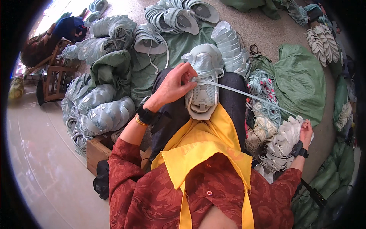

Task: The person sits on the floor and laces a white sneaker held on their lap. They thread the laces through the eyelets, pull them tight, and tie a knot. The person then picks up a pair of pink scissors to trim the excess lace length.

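Note:
A pale blue-grey shoe upper [204,98] lies across my lap between my knees. A flat light-blue shoelace [244,92] comes out of its eyelets, with a loose loop standing over the upper. My left hand [178,81] is closed at the lacing, thumb and fingers pinching the lace at the upper's left side. Far out to the right, my right hand [306,131] is closed at the lace's other end, and the lace runs taut between the hands. Beside and below that hand sits a stack of whitish shoe parts [284,147]. The right fingertips are partly hidden.
Nested stacks of shoe uppers [110,112] lie to the left, more uppers [179,19] ahead on a green sheet [143,70]. Bundled laces [261,91] and a green sack [299,84] lie right. A wooden box [97,152] and a wooden stool [55,82] stand left.

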Demonstrator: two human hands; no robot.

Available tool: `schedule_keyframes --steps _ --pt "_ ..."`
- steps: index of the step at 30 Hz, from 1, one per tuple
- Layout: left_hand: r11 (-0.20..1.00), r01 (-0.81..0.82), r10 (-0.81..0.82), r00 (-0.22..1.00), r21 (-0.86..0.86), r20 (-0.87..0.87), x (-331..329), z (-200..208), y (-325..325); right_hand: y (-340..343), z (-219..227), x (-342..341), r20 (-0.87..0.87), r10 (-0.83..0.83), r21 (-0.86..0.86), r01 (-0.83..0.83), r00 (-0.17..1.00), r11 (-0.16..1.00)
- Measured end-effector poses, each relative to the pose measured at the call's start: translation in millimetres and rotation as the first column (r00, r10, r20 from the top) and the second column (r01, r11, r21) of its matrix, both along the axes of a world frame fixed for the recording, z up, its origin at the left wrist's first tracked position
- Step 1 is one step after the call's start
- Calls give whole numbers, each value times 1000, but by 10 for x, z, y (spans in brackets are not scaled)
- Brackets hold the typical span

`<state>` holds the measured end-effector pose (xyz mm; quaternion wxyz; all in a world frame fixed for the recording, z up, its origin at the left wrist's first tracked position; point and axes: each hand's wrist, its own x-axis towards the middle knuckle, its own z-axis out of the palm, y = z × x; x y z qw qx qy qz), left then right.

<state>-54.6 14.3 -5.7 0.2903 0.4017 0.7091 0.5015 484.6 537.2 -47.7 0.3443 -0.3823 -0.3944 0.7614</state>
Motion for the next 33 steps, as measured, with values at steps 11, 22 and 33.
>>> schedule_keyframes --steps 11,22,33 --pt "983 -129 131 991 -133 5 186 69 -115 -2187 543 -3136 595 499 342 -761 629 551" --pt "974 -171 180 982 -147 53 253 94 -131 -3088 605 -4371 619 494 747 -652 611 -129" --pt "978 -205 167 897 50 409 23 160 -488 -2903 587 -4159 362 805 267 -880 469 393"
